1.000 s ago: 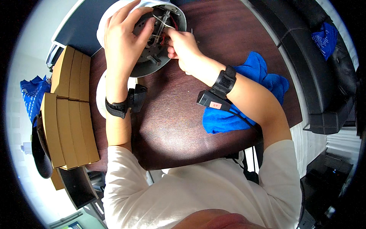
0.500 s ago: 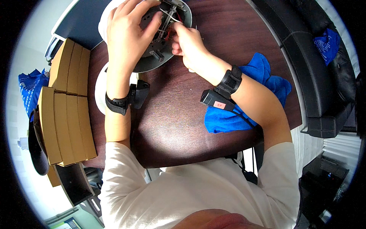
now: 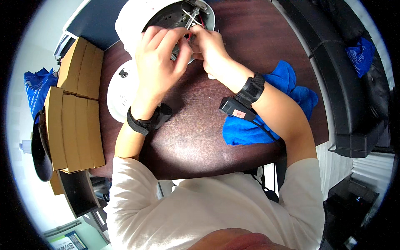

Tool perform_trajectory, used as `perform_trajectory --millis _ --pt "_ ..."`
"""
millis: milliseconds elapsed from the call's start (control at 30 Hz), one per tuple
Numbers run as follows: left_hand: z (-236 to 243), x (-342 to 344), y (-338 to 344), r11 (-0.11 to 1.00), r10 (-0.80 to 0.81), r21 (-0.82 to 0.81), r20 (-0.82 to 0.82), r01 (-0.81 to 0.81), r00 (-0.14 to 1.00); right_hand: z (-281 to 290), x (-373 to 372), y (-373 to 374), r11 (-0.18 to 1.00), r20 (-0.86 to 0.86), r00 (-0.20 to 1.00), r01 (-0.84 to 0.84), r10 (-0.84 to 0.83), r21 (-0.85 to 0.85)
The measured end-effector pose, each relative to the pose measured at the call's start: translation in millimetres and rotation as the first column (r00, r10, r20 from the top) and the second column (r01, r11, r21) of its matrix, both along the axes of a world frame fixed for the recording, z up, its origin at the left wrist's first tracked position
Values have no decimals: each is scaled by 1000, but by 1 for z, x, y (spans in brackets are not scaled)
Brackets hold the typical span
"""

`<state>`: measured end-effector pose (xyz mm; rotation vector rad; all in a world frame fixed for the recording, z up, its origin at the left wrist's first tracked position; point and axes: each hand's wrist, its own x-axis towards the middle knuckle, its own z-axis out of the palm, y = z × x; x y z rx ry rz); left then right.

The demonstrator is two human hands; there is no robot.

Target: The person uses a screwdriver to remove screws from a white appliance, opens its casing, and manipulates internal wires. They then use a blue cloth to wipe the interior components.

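A white round appliance housing [image 3: 131,25] lies at the far side of the table, its dark inside facing me. White and red wires [image 3: 191,16] run across a metal bar in its opening. My left hand [image 3: 163,56] is at the opening's near side, fingers curled in toward the thumb. Close against it, my right hand [image 3: 209,49] pinches beside the red wires. Whatever lies between the fingertips of either hand is too small and covered to make out. A white round cover [image 3: 121,93] rests beside my left wrist.
Cardboard boxes [image 3: 81,129] stand stacked along the left edge. A crumpled blue cloth [image 3: 250,129] lies under my right forearm. Black straps with small devices [image 3: 250,91] sit on both wrists, a cable trailing from the right one. A black sofa [image 3: 337,83] stands right of the table.
My left hand has come off the housing's far part, moving right and nearer to meet my right hand. The housing has shifted slightly, and more of the white cover shows. My right hand stays nearly still.
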<state>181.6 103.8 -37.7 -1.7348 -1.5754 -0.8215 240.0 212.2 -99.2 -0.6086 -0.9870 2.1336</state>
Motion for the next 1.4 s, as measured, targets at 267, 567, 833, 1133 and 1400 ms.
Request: perform_trajectory --millis 267,567,833,1133,1400 --pt "-8 1 -2 906 353 -327 237 -267 905 -4 0 6 1000 32 999 -18 19 -26" --pt "-18 -1 18 818 485 -422 141 -391 863 2 1 7 999 74 997 -31 34 -45" --pt "-23 -5 26 828 476 -419 172 -373 862 3 -1 12 974 24 989 -143 149 -176" --pt "-28 -12 28 855 453 -396 250 -336 856 9 3 7 988 83 990 -108 118 -114" --pt "-21 -14 24 888 394 -359 274 -287 877 10 3 7 980 60 992 -102 114 -170"
